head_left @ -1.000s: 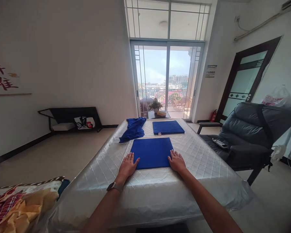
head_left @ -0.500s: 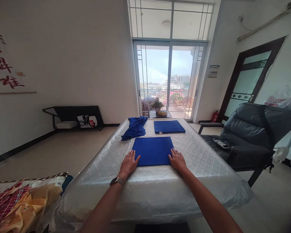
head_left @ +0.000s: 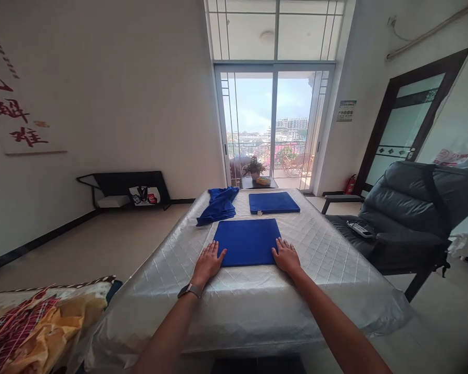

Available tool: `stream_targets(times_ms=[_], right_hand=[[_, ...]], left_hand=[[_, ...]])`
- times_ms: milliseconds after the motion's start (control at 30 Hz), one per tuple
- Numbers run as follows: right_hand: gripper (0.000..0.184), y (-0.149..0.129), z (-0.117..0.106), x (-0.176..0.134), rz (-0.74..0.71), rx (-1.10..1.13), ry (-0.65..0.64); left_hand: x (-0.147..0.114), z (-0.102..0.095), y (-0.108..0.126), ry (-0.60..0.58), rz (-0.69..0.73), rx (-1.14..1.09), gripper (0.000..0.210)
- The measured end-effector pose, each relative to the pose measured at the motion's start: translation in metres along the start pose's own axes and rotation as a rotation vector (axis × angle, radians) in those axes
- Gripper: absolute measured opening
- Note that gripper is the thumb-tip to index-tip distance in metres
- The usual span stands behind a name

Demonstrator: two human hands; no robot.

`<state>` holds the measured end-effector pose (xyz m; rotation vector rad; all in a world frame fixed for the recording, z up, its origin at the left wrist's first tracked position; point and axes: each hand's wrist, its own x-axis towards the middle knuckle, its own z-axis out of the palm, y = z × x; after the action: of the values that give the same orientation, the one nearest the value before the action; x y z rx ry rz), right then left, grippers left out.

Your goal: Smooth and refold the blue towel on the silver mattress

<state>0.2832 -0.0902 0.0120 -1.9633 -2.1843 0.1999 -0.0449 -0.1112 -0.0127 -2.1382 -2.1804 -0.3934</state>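
A blue folded cloth (head_left: 248,241) lies flat and squared on the table near me. My left hand (head_left: 209,261) rests at its left edge, fingers stretched out and thumb on the near left corner. At the right edge lies my right hand (head_left: 286,256), also flat with the fingers extended. Beyond, to the right, sits a neat stack of folded blue cloth (head_left: 275,202) with a small white tag at its near side. A crumpled blue cloth (head_left: 218,205) is heaped at the far left of the table.
A silvery quilted cover (head_left: 315,249) drapes the table. On the right stands a dark armchair (head_left: 409,208) with a power strip (head_left: 360,229) on its seat. Colourful fabrics (head_left: 35,327) lie at the lower left. A potted plant (head_left: 255,168) stands beyond the table.
The view has shifted slightly, so the room's sides appear moved a little to the right. Both hands stay at the cloth's edges, and the cloths look unchanged.
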Motion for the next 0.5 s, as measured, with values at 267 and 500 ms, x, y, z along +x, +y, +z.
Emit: stream_targets(times_ms=[267,500], right_hand=[[0.067,-0.0006,-0.0006,-0.0001,0.009,0.006,-0.012],[0.068,-0.0032,-0.0036,-0.0013,0.012,-0.008,-0.031]], left_hand=[[-0.0003,-0.0004,-0.0009,-0.015,0.001,-0.006,0.077],[-0.0002,-0.0025,-0.0016,-0.015,0.005,-0.013,0.075]])
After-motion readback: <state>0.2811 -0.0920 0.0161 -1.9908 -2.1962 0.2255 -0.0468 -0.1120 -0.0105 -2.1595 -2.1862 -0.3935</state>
